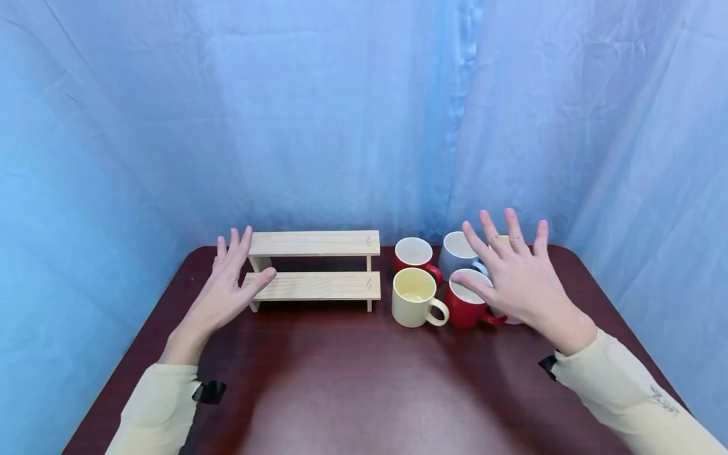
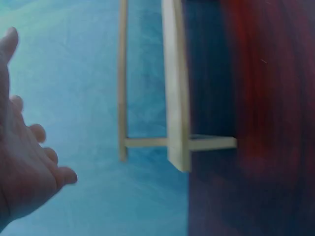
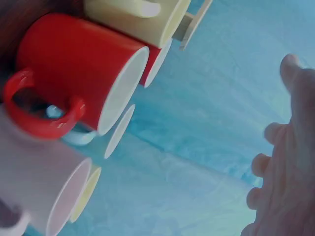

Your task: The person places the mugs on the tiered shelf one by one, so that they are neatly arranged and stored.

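My left hand (image 1: 226, 287), fingers spread, is raised beside the left end of a two-tier wooden rack (image 1: 313, 286) and overlaps its edge in the head view. My right hand (image 1: 520, 278) is spread over the right part of a group of mugs, holding none. A red mug (image 1: 414, 253) and a light blue mug (image 1: 453, 260) stand behind; in front are a pale yellow mug (image 1: 408, 311) and another red mug (image 1: 462, 309). The right wrist view also shows a pale pink mug (image 3: 37, 172) and a second yellow mug's rim (image 3: 87, 194), both largely hidden by my hand in the head view.
The dark red-brown table (image 1: 352, 379) carries the rack and mugs along its far side. Light blue curtains (image 1: 341, 114) hang behind and at both sides. The mugs stand close together, just right of the rack, with handles pointing right.
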Demonstrator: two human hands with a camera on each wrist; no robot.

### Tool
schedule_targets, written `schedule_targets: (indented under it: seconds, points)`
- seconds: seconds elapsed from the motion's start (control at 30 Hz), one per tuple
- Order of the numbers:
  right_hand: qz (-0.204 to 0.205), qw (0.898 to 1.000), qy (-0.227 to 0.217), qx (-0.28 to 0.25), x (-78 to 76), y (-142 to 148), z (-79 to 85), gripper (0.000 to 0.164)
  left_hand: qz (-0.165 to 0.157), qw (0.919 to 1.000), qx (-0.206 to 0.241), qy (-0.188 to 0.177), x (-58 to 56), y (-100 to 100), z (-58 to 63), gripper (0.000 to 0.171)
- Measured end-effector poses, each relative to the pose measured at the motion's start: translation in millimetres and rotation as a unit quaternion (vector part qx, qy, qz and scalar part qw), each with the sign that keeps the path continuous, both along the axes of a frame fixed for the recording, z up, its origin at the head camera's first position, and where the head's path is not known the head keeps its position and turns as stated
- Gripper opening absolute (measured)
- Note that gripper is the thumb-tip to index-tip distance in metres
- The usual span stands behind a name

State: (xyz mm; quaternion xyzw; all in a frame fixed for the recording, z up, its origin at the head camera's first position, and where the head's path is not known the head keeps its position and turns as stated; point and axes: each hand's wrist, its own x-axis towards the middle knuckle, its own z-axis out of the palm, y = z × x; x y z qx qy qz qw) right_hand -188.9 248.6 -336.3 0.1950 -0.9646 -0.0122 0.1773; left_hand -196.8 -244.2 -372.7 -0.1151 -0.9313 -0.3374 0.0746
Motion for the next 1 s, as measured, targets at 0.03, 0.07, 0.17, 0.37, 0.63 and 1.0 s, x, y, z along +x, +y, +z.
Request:
schedule_targets:
  seconds: [0.03,0.07,0.17,0.37,0.63,1.0]
  points:
    - [0.002,1.0,0.007,-0.004,1.9,3.5,-1.2,0.09,-0.001,0.9999,0.013,0.0,0.3,-3.1,-3.4,0.092]
    - [0.004,1.0,0.011,-0.011,4.0,7.0,-2.4,0.093,-0.002,0.9996,0.027,-0.001,0.6,-6.0,-7.1,0.092]
    - [0.011,0.998,0.006,-0.059,10.2,18.8,-7.9,0.104,0.005,0.9981,0.061,-0.004,0.8,-13.5,-18.5,0.095]
    - [0.002,0.983,-0.029,-0.18,20.3,47.5,-26.8,0.125,0.027,0.9966,0.077,-0.008,-0.4,-24.8,-47.3,0.096]
    - [-0.052,0.946,-0.097,-0.305,35.3,90.7,-67.5,0.136,0.043,0.9859,0.143,-0.076,-2.3,-32.0,-81.2,0.101]
    - [-0.027,0.83,-0.264,-0.491,44.4,136.2,-109.4,0.087,0.07,0.9793,0.155,-0.109,-11.1,-33.0,-96.9,0.099]
